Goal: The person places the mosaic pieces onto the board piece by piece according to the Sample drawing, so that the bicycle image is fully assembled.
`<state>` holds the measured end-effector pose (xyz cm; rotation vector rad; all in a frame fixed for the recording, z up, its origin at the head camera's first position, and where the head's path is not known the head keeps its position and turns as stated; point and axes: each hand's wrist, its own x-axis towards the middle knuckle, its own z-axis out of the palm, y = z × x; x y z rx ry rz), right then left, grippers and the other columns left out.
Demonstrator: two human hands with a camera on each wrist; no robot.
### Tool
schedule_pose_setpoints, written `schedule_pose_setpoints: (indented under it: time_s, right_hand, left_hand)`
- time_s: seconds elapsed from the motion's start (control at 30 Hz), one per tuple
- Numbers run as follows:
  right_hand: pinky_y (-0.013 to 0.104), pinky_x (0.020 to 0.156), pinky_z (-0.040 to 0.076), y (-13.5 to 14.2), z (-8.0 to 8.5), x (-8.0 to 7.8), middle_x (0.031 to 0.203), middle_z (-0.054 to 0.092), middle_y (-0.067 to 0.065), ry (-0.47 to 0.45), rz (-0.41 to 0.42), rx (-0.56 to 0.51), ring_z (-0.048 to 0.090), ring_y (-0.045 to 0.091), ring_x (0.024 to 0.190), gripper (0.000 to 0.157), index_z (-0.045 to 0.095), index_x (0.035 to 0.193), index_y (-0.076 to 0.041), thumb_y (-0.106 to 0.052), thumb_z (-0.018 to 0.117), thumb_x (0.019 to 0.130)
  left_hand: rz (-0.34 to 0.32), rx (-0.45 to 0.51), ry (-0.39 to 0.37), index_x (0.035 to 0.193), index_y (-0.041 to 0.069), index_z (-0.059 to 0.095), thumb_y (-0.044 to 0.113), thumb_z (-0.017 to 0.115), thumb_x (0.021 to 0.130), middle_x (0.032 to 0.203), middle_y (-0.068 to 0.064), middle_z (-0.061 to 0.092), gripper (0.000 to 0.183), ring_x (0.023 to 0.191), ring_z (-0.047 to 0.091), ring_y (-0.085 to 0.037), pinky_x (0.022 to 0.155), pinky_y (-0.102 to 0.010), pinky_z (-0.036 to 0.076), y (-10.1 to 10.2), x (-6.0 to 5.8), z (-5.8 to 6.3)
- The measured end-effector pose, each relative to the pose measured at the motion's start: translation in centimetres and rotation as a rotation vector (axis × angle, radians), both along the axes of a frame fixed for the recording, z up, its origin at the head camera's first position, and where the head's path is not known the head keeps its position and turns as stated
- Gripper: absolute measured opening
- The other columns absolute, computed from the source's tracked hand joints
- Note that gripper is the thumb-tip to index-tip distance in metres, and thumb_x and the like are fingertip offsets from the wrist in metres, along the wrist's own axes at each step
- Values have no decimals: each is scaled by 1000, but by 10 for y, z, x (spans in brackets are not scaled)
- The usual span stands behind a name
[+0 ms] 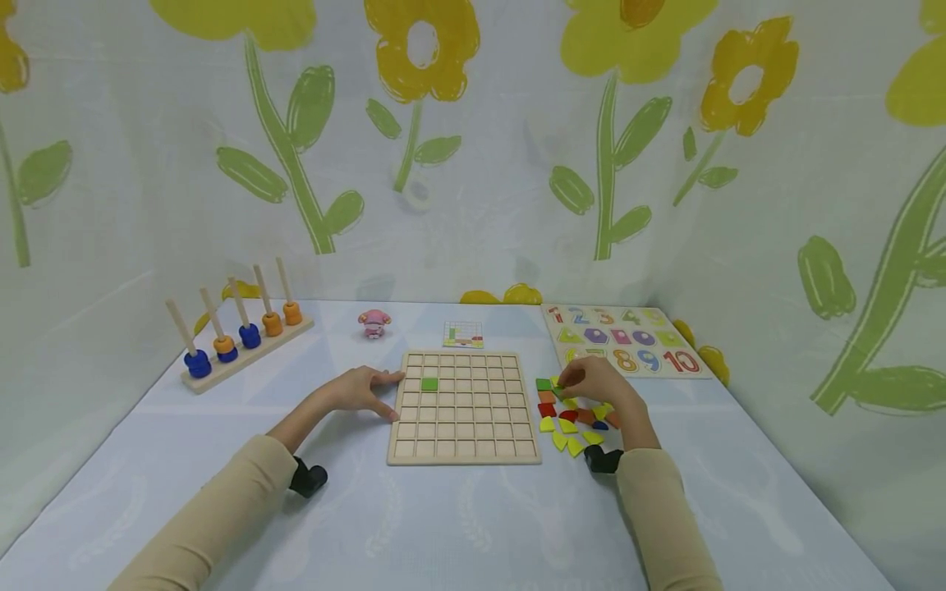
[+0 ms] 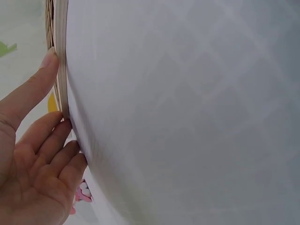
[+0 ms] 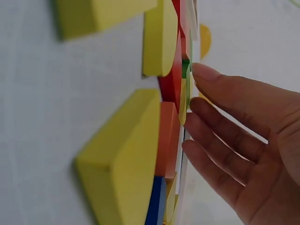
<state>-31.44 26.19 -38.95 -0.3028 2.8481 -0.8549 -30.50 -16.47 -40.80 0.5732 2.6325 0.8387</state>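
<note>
A wooden grid board (image 1: pixel 464 450) lies flat, with one green square (image 1: pixel 429 384) in an upper-left cell. My left hand (image 1: pixel 360 389) touches the board's left side, thumb and fingers spread along it; the left wrist view shows the fingertips at the board's edge (image 2: pixel 61 70). At the board's right, my right hand (image 1: pixel 597 384) reaches down among colored pieces. Its thumb and fingertips are close to a green piece (image 3: pixel 186 70), a gap showing between them; contact is unclear. Nearby lie a yellow quarter-round piece (image 1: pixel 567 426), a red square (image 1: pixel 547 410) and an orange piece (image 3: pixel 168 140).
A small pattern card (image 1: pixel 463 335) lies behind the board. A pink toy figure (image 1: pixel 374 323) stands to its left. A peg stand with rings (image 1: pixel 251 353) is at far left. A number puzzle board (image 1: pixel 628 341) lies at back right, behind the pieces.
</note>
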Motion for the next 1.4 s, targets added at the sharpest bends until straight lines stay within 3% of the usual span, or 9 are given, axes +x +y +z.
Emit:
schedule_pose_setpoints:
  time_s: [0.23,0.53,0.97,1.1,1.27,1.4]
  right_hand:
    - [36,81,51,0,-4,0,93,65,2,-45,-18,5,57,20,84,26,67,98,-8,-20,81,79]
    - [36,81,52,-5,-4,-3,92,64,4,-35,-29,20,57,20,84,23,66,98,-7,-11,79,79]
    - [38,83,52,-4,2,1,98,66,4,-19,-33,0,58,21,86,24,70,106,-7,-10,75,83]
    - [38,83,53,-5,7,2,97,68,4,27,9,-23,59,21,87,21,72,105,-7,-9,74,84]
    - [37,84,54,-10,9,0,100,69,4,110,154,-84,63,21,90,23,71,107,-6,-7,74,84]
    - [38,86,53,-17,9,1,102,69,3,147,212,-132,64,21,93,25,71,108,-6,-7,75,83]
  left_hand:
    - [6,-13,-13,144,6,43,32,84,74,145,-32,35,85,136,31,-43,108,-57,27,1,2,2]
    - [25,-33,-21,144,7,43,32,83,76,145,-30,35,83,137,32,-42,108,-56,28,2,3,5]
    - [19,-28,-16,144,7,43,31,83,76,145,-30,35,83,137,32,-42,108,-57,28,2,3,4]
    - [17,-22,-15,144,6,43,31,83,76,145,-30,35,83,136,32,-42,108,-57,28,2,3,4]
    - [12,-19,-9,144,6,43,31,83,75,145,-30,35,83,137,32,-42,108,-57,27,2,3,4]
    - [8,-16,-7,144,6,43,32,83,75,146,-31,34,84,137,31,-42,109,-57,26,2,2,4]
